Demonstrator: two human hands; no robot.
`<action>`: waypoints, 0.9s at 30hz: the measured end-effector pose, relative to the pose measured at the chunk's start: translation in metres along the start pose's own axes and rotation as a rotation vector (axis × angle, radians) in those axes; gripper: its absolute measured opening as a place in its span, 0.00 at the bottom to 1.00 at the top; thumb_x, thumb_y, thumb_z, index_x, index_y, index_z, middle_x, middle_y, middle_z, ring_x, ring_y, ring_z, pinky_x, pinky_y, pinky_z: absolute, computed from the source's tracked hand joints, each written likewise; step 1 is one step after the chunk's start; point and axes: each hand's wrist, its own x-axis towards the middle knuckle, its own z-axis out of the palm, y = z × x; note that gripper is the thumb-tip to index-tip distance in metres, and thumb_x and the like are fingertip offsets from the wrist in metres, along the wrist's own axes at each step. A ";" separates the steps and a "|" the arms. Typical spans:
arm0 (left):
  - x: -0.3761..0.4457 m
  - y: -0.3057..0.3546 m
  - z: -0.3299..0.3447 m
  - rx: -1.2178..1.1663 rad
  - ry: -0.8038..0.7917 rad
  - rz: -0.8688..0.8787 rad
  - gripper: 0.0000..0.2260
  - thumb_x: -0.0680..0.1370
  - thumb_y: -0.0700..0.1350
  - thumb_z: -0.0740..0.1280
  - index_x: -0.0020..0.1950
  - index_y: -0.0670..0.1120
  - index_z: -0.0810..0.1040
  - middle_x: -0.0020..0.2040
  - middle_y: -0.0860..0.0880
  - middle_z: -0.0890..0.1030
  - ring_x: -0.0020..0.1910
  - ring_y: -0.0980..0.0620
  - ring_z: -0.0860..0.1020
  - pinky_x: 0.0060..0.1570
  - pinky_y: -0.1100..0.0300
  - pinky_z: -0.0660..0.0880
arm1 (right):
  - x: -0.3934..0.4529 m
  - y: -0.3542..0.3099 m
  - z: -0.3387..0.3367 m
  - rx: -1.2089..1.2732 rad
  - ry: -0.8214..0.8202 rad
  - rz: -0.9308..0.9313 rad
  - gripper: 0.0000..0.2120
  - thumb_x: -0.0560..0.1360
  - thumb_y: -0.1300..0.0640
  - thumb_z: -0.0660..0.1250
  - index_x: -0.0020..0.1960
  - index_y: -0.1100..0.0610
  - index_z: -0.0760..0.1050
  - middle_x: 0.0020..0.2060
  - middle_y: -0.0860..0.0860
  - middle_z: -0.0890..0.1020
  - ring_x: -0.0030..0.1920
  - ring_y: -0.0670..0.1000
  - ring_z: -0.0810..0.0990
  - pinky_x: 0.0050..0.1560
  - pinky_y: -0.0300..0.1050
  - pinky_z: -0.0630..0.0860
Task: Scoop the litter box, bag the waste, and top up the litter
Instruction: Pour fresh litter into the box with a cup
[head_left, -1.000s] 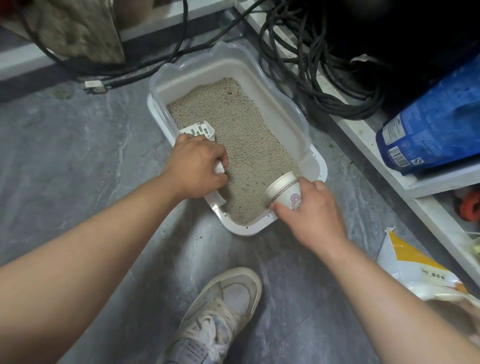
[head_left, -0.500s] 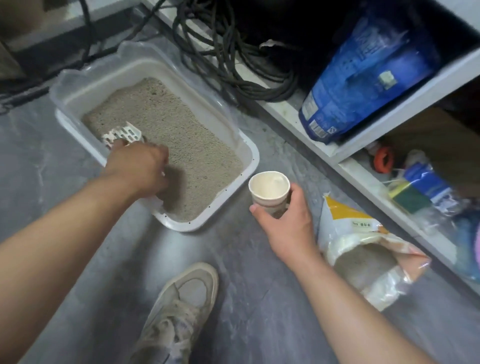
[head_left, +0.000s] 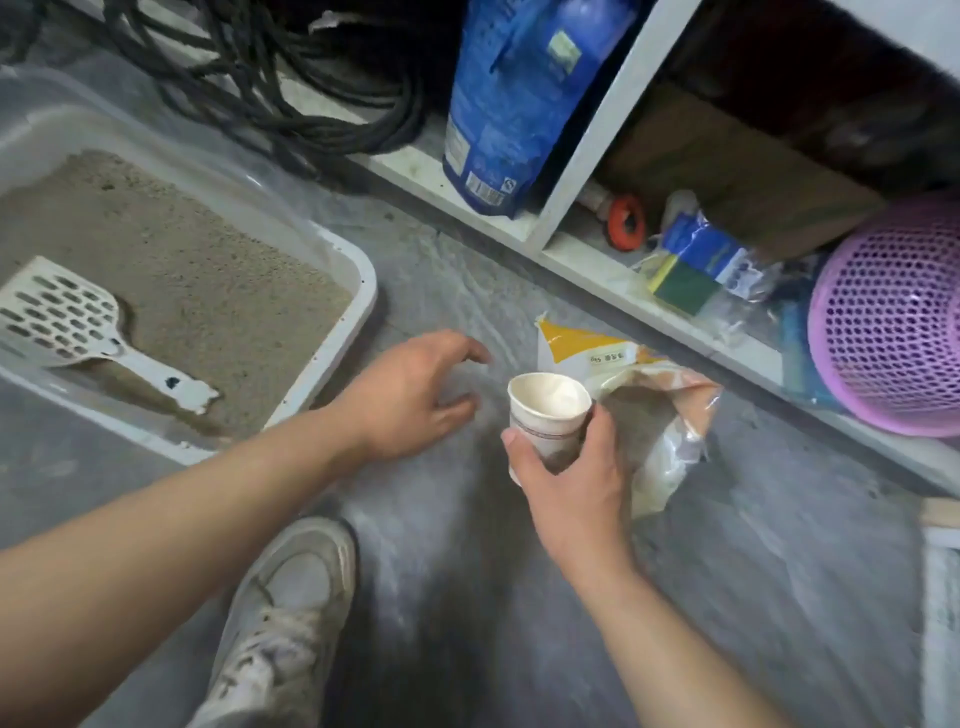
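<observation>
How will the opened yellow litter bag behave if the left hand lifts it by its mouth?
The litter bag looks thin and crumpled, so it would probably flop. It lies on its side with the mouth open, so litter might spill. The left hand is open, not touching it.

Right hand (head_left: 571, 478) grips paper cup (head_left: 548, 415); left hand (head_left: 410, 395) empty.

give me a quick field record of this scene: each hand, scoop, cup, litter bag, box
left hand: holds nothing, fingers relaxed, over the floor between box and bag
right hand: grips the paper cup, upright, looks empty
scoop: lying in the litter, unheld
litter box: on the floor, filled with litter
litter bag: open on the floor, just beyond the cup
shoe: near bottom edge
</observation>
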 end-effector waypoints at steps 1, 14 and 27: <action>0.004 0.006 0.011 -0.006 -0.046 0.028 0.19 0.74 0.43 0.73 0.65 0.43 0.77 0.61 0.45 0.81 0.60 0.49 0.78 0.58 0.69 0.65 | 0.000 0.008 -0.007 -0.029 0.050 0.031 0.30 0.67 0.37 0.73 0.61 0.53 0.70 0.55 0.50 0.78 0.58 0.56 0.76 0.60 0.54 0.74; 0.032 0.043 0.082 0.012 -0.386 0.053 0.26 0.78 0.43 0.67 0.76 0.51 0.68 0.78 0.48 0.60 0.71 0.47 0.72 0.69 0.57 0.69 | 0.053 0.038 -0.039 -0.584 -0.057 0.233 0.38 0.77 0.33 0.60 0.70 0.64 0.63 0.62 0.61 0.78 0.60 0.64 0.78 0.52 0.54 0.75; 0.038 0.037 0.092 0.018 -0.441 0.025 0.32 0.80 0.47 0.67 0.81 0.50 0.59 0.83 0.45 0.48 0.82 0.46 0.53 0.79 0.55 0.55 | 0.056 0.047 -0.049 -0.676 -0.456 0.109 0.33 0.76 0.49 0.65 0.76 0.56 0.58 0.66 0.59 0.72 0.65 0.62 0.73 0.59 0.51 0.75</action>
